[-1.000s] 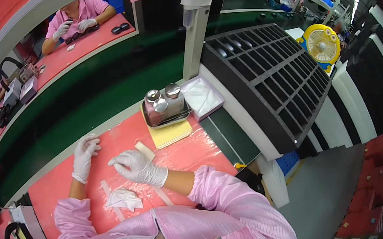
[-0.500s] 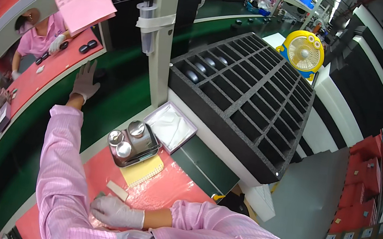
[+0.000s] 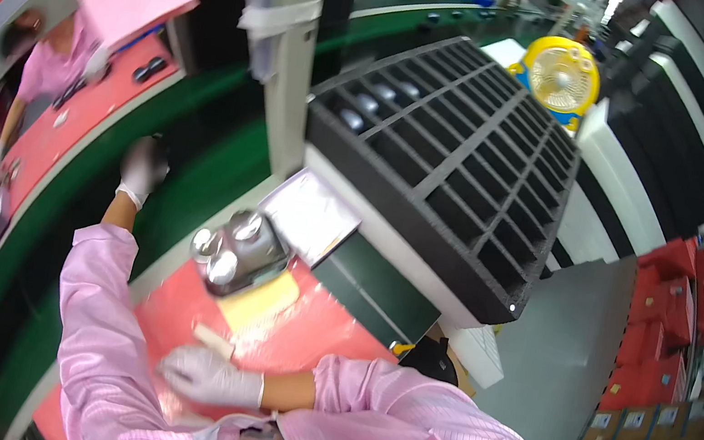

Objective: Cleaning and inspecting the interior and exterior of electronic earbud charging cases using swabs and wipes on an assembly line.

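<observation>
My left hand (image 3: 142,170), in a white glove, is stretched out over the dark green conveyor belt (image 3: 228,129) and blurred by motion. Its fingers look drawn in around something dark, too smeared to name. On the red tabletop (image 3: 161,319) lies my right hand (image 3: 207,376), also gloved, fingers curled downward; anything beneath them is hidden. Touching distance from it is a small pale flat block (image 3: 213,341). Farther off, a metal tray (image 3: 258,277) carries three round silver-topped containers (image 3: 223,269), beside a yellow notepad (image 3: 265,300).
A black foam tray with compartments (image 3: 437,151) stands right of a grey post (image 3: 288,72); several cells hold shiny dark rounded pieces (image 3: 351,119). A shallow white box (image 3: 309,213) sits below it. A yellow fan (image 3: 561,76) is behind. Across the belt works another person (image 3: 54,67).
My left hand went from spread fingers to a closed, blurred shape and drew slightly nearer. The view shifted a little; my right hand stays at about the same spot on the table.
</observation>
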Demonstrator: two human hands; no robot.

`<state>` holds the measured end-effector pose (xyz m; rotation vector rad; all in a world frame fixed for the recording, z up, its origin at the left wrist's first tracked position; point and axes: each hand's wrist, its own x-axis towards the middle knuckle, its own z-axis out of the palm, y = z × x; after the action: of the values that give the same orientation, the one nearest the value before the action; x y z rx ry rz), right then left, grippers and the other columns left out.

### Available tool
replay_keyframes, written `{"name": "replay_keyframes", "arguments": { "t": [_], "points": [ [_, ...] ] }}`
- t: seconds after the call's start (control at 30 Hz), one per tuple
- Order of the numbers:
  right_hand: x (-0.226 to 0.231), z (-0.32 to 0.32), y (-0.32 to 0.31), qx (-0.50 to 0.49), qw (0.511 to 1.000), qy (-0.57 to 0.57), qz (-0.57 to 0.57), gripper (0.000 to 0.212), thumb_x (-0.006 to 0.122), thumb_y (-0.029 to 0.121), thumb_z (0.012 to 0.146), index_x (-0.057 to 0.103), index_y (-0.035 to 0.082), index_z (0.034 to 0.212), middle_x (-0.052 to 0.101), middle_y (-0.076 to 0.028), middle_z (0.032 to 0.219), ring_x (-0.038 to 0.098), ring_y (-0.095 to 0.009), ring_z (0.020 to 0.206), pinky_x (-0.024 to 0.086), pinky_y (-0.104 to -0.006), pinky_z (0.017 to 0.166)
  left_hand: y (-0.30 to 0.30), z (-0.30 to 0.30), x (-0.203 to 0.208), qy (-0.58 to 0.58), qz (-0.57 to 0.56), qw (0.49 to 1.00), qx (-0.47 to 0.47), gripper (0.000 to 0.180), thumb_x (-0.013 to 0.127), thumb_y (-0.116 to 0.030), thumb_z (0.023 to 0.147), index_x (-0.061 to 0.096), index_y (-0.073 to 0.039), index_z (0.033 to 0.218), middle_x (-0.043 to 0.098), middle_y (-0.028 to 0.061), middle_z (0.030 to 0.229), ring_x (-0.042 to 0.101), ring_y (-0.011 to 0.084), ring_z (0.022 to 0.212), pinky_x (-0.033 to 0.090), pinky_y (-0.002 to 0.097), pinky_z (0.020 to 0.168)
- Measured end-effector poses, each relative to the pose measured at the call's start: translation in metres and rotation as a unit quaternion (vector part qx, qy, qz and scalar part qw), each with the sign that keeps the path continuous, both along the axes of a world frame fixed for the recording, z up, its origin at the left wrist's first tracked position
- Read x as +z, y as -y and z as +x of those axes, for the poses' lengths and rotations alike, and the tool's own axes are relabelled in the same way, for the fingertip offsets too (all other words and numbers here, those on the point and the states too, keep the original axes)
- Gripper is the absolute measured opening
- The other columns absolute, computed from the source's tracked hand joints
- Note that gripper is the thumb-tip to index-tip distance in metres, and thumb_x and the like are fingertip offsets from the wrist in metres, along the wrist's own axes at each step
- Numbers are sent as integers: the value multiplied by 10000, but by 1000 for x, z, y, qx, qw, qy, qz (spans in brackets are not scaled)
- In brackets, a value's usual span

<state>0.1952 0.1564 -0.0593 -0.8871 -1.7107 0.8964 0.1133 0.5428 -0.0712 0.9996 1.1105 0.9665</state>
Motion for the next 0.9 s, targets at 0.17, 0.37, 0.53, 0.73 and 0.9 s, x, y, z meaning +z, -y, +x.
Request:
{"name": "replay_keyframes", "arguments": {
  "t": [0.17, 0.37, 0.53, 0.73, 0.9],
  "points": [
    [-5, 7, 1, 43, 991, -109, -66, 90, 581, 47, 830, 646, 43, 892, 665, -77, 901, 630, -197, 804, 504, -324, 708, 203, -13, 86, 307, -37, 951, 14, 451, 532, -166, 898, 436, 69, 1270, 532, 177, 1265, 610, 261, 915, 521, 292, 699],
    [27, 26, 4, 27, 961, -207, -183, 271, 444, 159, 975, 609, -15, 1101, 646, -59, 851, 597, -112, 753, 477, -246, 705, 383, -66, 118, 63, 74, 993, -63, 500, 644, -219, 849, 482, 1, 1267, 587, 56, 1099, 594, 109, 853, 437, 197, 681],
    [77, 10, 24, 122, 975, -133, -129, 347, 559, 205, 938, 562, 21, 1232, 617, -59, 1067, 566, -112, 936, 449, -245, 814, 466, -85, 114, 21, 105, 993, 41, 454, 711, -91, 810, 496, -8, 1202, 586, 60, 1082, 575, 113, 957, 470, 248, 819],
    [89, -21, 77, 122, 967, -141, -175, 282, 629, 142, 895, 581, -3, 1132, 593, -64, 1085, 558, -132, 1026, 455, -271, 859, 511, -85, 83, 123, 127, 972, 156, 393, 721, -46, 794, 547, -2, 1144, 605, 55, 1042, 575, 118, 965, 479, 268, 863],
    [64, -26, 82, 86, 981, -75, -159, 252, 487, 201, 950, 556, -3, 1081, 569, -73, 993, 534, -133, 947, 473, -259, 774, 546, -92, 68, 158, 146, 959, 183, 368, 738, -72, 786, 582, -4, 1112, 633, 61, 1012, 605, 122, 926, 497, 265, 854]
  ]
}}
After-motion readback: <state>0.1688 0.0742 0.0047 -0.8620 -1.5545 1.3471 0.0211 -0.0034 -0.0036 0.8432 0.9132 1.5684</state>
